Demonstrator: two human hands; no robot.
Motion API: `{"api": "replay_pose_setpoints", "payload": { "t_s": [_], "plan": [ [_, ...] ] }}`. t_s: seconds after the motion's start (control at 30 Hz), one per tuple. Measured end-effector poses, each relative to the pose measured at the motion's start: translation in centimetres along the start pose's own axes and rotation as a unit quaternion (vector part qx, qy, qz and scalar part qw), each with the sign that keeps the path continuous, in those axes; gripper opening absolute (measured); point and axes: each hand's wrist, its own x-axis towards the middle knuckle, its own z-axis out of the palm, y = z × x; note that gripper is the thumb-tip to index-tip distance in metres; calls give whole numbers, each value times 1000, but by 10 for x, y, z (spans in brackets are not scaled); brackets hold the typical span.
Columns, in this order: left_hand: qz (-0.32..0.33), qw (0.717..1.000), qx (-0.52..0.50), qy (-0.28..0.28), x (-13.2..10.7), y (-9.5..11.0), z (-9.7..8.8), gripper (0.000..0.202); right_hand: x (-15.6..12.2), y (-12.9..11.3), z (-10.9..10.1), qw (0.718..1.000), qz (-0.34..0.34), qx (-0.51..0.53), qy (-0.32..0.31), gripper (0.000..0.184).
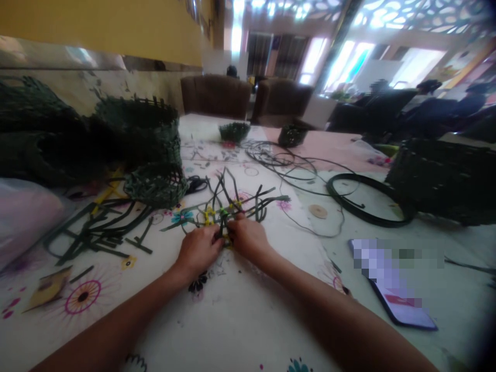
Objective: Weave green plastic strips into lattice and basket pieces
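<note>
The left hand (199, 250) and right hand (248, 238) — both closed, pinching — grip crossed dark-green plastic strips (223, 219) fanning forward across the floral-printed desk (232, 320).

No legible text; phone screen (399, 294) pixelated.

The left hand (199, 250) and right hand (248, 238) hid the middle of the flat green strip weave (227, 194). A dark green woven basket (437, 181) ran off the right edge, a black-edged smartphone (391, 279) showed a pixelated screen, and tiny pale scraps (201, 165) were too small to tell.
</note>
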Motion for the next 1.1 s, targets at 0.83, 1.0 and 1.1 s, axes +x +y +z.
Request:
{"api": "replay_pose_setpoints", "payload": {
  "t_s": [0.83,1.0,1.1],
  "plan": [
    [152,987,-39,-38,-1,-36,-21,25,-68,15,-13,979,-196,-7,57,34],
    [207,976,-26,-63,-2,-40,-27,14,-54,25,-1,995,-62,40,60,22],
    [218,975,15,-30,-4,-36,-22,15,-50,25,4,996,-59,48,45,36]
  ]
}}
